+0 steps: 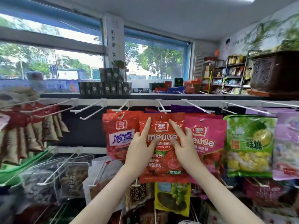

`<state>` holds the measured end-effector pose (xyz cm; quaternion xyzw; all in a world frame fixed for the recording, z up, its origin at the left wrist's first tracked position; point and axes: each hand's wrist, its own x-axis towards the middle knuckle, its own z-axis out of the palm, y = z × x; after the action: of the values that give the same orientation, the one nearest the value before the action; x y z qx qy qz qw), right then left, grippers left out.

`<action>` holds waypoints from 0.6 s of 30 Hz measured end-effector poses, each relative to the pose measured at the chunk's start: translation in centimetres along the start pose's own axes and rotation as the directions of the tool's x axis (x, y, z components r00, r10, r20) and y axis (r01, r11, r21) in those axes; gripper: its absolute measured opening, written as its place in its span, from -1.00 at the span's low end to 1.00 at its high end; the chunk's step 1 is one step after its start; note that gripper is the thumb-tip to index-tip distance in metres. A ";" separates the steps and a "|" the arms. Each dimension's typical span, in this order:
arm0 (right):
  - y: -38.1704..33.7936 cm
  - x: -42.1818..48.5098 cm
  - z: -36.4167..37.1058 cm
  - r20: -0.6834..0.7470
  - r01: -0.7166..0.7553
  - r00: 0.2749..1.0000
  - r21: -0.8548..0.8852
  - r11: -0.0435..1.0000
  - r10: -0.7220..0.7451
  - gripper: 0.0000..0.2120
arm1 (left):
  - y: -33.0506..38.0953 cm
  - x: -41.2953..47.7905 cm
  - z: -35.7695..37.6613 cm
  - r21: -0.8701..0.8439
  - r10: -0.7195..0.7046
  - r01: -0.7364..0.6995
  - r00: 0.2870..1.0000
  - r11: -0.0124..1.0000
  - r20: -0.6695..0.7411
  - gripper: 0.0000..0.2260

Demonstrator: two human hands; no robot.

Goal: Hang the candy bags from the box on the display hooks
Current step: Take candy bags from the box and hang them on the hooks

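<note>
I hold a red gummy jelly bag (162, 152) upright in front of the display rack with both hands. My left hand (140, 147) grips its left side, forefinger stretched up toward the top edge. My right hand (182, 145) grips the right side, forefinger likewise raised. The bag's punched hole sits just below the tip of a white display hook (163, 107). A red candy bag (119, 135) hangs on the hook to the left, and a pink gummy bag (208, 141) hangs to the right. The box is out of view.
A green lemon candy bag (250, 146) hangs further right. Bare white hooks (90, 110) jut out to the left, beside brown packets (40, 131). A lower row holds more snack bags (172, 198). Dark boxes (105, 86) stand on the ledge by the window.
</note>
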<state>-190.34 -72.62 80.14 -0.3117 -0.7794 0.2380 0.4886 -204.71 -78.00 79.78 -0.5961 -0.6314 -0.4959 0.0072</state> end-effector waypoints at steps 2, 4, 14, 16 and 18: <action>0.0 0.0 0.0 -0.013 0.010 1.000 -0.013 1.000 -0.011 -0.49 | -0.2 0.2 0.3 0.003 0.002 -0.002 1.000 1.000 -0.001 -0.37; 0.0 -0.2 0.0 -0.024 0.016 1.000 -0.022 1.000 -0.016 -0.48 | -0.3 0.2 0.5 0.014 0.003 -0.003 1.000 1.000 -0.010 -0.37; 1.3 -0.6 0.8 -0.024 -0.037 0.999 -0.104 0.994 0.034 -0.39 | -1.1 -0.5 1.6 0.072 0.035 -0.035 0.999 0.997 0.007 -0.38; 1.2 -0.5 0.8 -0.046 0.023 0.999 -0.112 0.994 -0.028 -0.38 | -1.0 -0.6 1.9 0.067 0.055 -0.053 0.998 0.996 -0.032 -0.37; 1.4 -0.9 0.7 -0.071 0.071 0.994 -0.105 0.992 -0.079 -0.41 | -0.9 -1.0 1.9 0.069 0.095 -0.090 0.993 0.994 -0.073 -0.36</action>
<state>-190.38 -72.34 78.39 -0.3157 -0.7828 0.1671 0.5096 -203.96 -77.34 77.68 -0.6048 -0.6185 -0.4963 0.0737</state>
